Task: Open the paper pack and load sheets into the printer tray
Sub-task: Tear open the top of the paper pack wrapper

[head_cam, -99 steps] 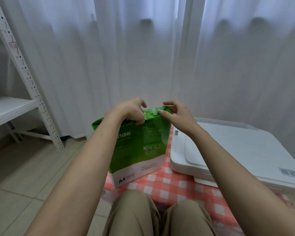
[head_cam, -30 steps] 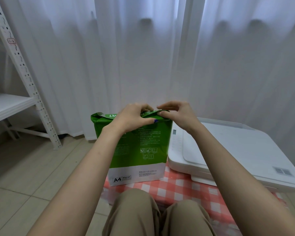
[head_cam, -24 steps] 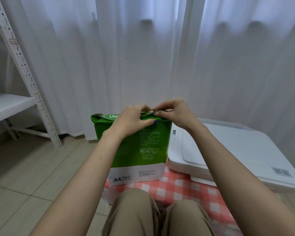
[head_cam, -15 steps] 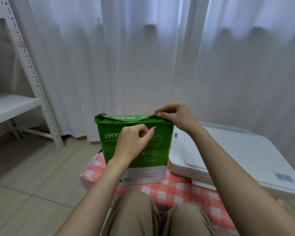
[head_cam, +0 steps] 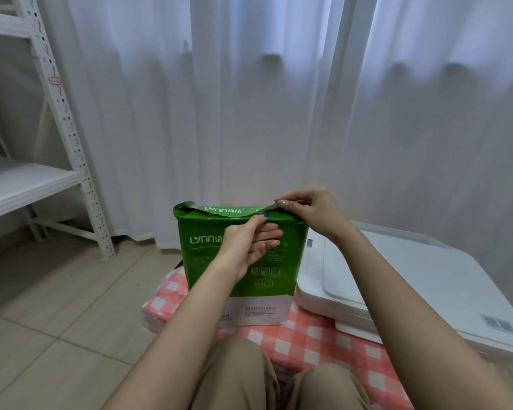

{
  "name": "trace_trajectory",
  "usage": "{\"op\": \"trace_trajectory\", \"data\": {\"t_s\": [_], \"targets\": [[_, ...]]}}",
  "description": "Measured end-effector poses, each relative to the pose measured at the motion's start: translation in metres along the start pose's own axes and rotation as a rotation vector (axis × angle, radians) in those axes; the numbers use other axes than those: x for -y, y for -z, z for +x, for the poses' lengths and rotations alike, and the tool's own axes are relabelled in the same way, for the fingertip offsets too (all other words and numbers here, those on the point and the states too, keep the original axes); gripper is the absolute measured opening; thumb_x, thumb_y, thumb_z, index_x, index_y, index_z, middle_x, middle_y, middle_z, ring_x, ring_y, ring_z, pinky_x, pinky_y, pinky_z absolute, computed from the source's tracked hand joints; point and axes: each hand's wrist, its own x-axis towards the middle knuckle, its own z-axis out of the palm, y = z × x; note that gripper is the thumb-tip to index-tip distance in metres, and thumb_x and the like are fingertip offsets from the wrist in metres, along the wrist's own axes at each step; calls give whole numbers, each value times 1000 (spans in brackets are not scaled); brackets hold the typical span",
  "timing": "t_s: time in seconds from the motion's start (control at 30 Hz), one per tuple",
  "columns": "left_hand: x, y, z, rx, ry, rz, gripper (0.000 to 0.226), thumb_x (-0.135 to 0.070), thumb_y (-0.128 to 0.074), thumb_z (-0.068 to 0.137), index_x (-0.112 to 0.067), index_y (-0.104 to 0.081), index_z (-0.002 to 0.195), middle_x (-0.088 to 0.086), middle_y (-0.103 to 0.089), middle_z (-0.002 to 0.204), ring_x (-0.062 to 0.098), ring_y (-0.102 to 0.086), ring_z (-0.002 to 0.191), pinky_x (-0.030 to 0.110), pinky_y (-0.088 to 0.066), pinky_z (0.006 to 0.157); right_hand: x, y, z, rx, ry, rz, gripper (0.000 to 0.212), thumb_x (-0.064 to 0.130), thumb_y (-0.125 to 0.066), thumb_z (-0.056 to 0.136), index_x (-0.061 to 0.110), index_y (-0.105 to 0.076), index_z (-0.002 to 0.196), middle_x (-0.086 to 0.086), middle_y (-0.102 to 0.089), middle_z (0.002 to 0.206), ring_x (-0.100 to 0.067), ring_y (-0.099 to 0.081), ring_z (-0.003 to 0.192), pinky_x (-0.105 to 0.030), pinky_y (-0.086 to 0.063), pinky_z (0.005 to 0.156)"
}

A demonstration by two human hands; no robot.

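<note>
Well, from where I sit this is the very start of the job: the green A4 paper pack [head_cam: 203, 261] stands upright on its short end on the red-and-white checked cloth [head_cam: 308, 341], just left of the white printer [head_cam: 412, 279], and it is not open yet. My right hand [head_cam: 311, 211] pinches the near end of the top flap [head_cam: 219, 210], a glued strip of wrapper running along the pack's upper edge, with that end lifted slightly off the top. My left hand [head_cam: 249, 241] lies flat against the front face, fingers fairly straight, thumb tip up at the top edge, bracing the pack and gripping nothing. The two hands sit close together at the pack's upper right corner. I'd judge the seal is only partly lifted, so what's left is nearly everything: peel the flap across, spread the wrapper, draw out sheets, find the tray and load it. I can't see any tray from here; the printer's lid is down and its front edge is partly hidden by my right forearm. Nothing blocks the pack itself, though it stands tall and narrow on soft cloth near the edge and could tip if I pull hard. Around me are white curtains [head_cam: 249, 113], a white slotted shelving rack [head_cam: 66, 128] at left, the tiled floor [head_cam: 57, 306], and my knees below.
</note>
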Motion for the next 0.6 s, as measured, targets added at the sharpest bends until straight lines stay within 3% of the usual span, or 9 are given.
{"op": "trace_trajectory", "data": {"t_s": [0.27, 0.4, 0.6], "targets": [[-3, -2, 4, -2, 28, -37, 31, -31, -56, 88, -6, -72, 77, 4, -74, 63, 7, -65, 46, 12, -47, 40, -2, 5, 2, 38, 0, 7, 18, 23, -68, 84, 15, -75, 100, 8, -71, 83, -10, -65, 89, -23, -52, 83], [1, -2, 7, -3, -6, -31, 31, -28, -53, 91, -7, -71, 77, 2, -74, 63, 6, -63, 43, 12, -45, 38, 3, 3, 2, 54, 32, -33, 21, 26, -71, 82, 19, -73, 102, 13, -68, 86, 2, -62, 83, -3, -46, 68], [7, 3, 11, 21, -37, 2, 30, -26, -49, 93, -10, -71, 80, -1, -75, 67, 4, -61, 45, 11, -44, 42, 10, -11, 6, 72, 66, -145, 21, 29, -69, 82, 19, -74, 100, 10, -67, 84, 6, -56, 76, 1, -39, 60]]}}
